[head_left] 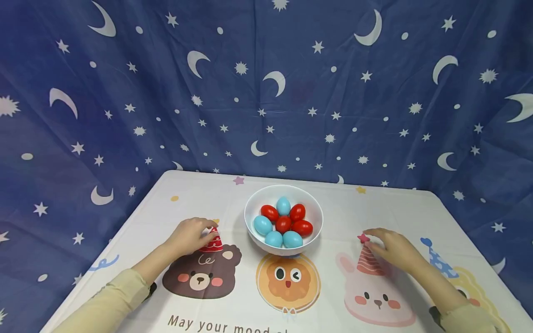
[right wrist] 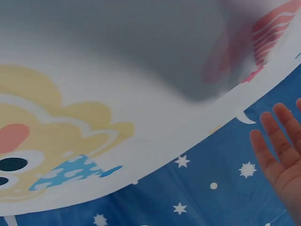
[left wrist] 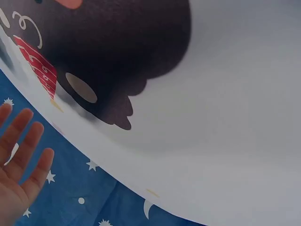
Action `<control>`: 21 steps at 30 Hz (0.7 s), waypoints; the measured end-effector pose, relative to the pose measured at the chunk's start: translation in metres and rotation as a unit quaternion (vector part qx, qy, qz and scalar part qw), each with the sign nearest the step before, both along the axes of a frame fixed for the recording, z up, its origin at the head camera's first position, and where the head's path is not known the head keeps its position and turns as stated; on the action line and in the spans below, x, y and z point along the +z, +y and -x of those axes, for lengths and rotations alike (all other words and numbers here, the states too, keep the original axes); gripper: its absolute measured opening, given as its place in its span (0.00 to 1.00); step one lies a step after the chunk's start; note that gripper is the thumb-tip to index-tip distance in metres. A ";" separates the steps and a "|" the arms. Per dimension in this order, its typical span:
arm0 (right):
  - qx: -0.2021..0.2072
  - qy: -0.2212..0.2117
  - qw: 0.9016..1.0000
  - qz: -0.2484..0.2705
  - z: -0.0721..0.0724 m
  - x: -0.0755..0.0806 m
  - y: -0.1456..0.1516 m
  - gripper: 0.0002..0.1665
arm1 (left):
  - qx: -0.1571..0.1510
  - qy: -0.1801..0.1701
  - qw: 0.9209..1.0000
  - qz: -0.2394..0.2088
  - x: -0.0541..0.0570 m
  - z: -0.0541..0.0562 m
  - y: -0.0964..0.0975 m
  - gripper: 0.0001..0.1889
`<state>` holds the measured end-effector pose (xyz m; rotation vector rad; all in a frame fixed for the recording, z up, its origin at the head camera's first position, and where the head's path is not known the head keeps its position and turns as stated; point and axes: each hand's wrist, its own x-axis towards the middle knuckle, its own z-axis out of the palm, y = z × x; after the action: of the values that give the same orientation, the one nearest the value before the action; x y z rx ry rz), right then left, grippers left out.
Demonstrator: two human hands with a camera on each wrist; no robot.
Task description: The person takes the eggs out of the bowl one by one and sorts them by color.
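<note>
Behind the worktop [head_left: 350,203] hung a dark blue cloth [head_left: 233,138], lightly creased and printed with pale moons [head_left: 376,32], stars [head_left: 318,47] and dots [head_left: 333,69]. A white cover [head_left: 399,208] with cartoon faces [head_left: 287,289] and brown lettering [head_left: 218,327] lay over the worktop. Light looked soft, dimmer in both wrist views.

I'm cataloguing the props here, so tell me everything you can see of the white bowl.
The white bowl is round and smooth with a plain rim, perhaps plastic. It stands upright on the pale tablecloth, just beyond a printed round face, and holds eight egg-shaped pieces, four red and four light blue. The left hand and right hand lie either side, neither touching it.
</note>
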<state>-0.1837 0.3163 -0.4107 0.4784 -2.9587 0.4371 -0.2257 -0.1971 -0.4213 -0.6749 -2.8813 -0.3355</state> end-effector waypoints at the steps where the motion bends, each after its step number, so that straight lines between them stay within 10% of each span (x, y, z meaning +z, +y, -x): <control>1: -0.002 0.003 1.000 -0.001 0.000 0.000 -0.002 0.20 | 0.008 -0.001 1.000 -0.007 0.000 0.000 0.000 0.14; 12: -0.007 0.052 0.998 0.026 0.007 0.003 -0.022 0.16 | 0.086 -0.021 0.991 -0.104 0.000 0.003 0.008 0.11; 21: -0.008 0.074 0.995 0.061 0.016 0.013 -0.044 0.16 | 0.071 -0.108 0.956 -0.264 0.006 0.007 0.021 0.14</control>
<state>-0.1995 0.2725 -0.3978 0.4524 -2.7717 0.5513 -0.2324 -0.1761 -0.4157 -0.3493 -2.8063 -1.1650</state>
